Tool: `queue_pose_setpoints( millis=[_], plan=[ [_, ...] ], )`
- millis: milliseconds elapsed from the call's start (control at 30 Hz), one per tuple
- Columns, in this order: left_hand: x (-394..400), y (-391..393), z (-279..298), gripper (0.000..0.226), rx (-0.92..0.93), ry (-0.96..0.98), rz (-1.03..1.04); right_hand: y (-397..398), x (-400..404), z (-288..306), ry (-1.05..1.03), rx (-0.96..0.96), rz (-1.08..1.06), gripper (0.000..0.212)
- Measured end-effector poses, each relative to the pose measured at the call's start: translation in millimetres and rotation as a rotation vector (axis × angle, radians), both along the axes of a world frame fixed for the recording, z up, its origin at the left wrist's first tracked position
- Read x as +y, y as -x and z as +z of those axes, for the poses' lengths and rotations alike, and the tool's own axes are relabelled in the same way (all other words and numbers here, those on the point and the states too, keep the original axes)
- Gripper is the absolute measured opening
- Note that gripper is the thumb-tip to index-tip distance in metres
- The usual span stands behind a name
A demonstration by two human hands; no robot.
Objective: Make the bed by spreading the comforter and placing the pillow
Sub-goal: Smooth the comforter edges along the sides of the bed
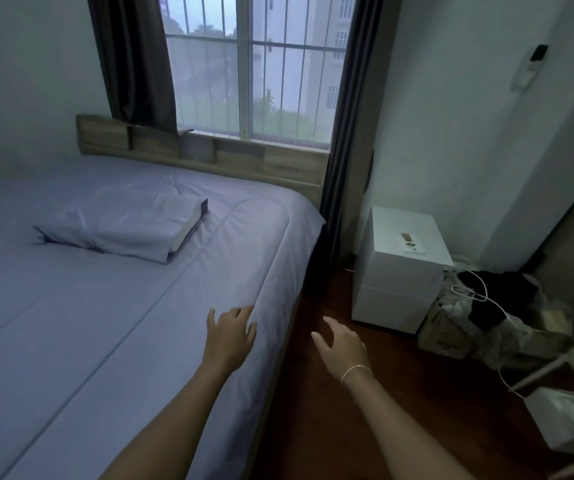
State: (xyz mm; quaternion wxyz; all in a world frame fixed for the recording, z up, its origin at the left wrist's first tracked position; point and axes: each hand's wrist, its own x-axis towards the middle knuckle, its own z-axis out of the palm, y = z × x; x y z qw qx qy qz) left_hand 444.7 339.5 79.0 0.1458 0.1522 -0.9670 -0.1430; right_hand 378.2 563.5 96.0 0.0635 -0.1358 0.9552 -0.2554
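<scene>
Comforter: the lilac comforter [112, 306] lies flat across the whole bed, smooth, with long stitched seams running toward the headboard and its near side draped over the mattress edge.
Pillow: the pillow [123, 226], in a matching lilac case, sits on top of the comforter near the head of the bed, angled a little, its open end showing a white inner and a dark strip toward the window side.
Left hand: the left hand [232, 336] is out over the bed's near edge, palm down, fingers spread and only slightly bent, fingertips touching the comforter right at the raised seam along the edge. It grips nothing.
Right hand: the right hand [342, 344] hangs in the air beside the bed, above the dark wooden floor [348, 427], fingers loose and apart, holding nothing. A thin bracelet [356, 370] circles its wrist.
Headboard: a wooden headboard [209, 152] with small shelf compartments stands against the wall under the window.
Window: a barred window [254, 67] lets in grey daylight, with dark curtains [136, 64] hanging on both sides.
Beside the bed: a white cabinet [400, 271] stands near the corner, with a small flat object on top that is too small to make out.
Corner clutter: a white cable [479, 296] trails over dark clothing and bags to the right of the cabinet.
</scene>
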Motion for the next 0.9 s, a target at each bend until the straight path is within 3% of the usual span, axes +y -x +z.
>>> queue_pose_setpoints(
  millis=[200,567,900],
  plan=[
    [-14.3,126.8,0.4,0.039,0.024,0.011,-0.002,134.2,-18.8,-6.9,0.074,-0.003,0.020,0.055],
    [-45.1,365.4,-0.7,0.044,-0.080,-0.057,0.205,416.8,-50.7,-17.2,0.097,-0.070,0.146,0.048],
    [-110.2,528.0,-51.9,0.046,-0.192,-0.107,0.284,609.4,-131.1,-64.8,0.049,-0.142,0.250,0.044]
  ],
)
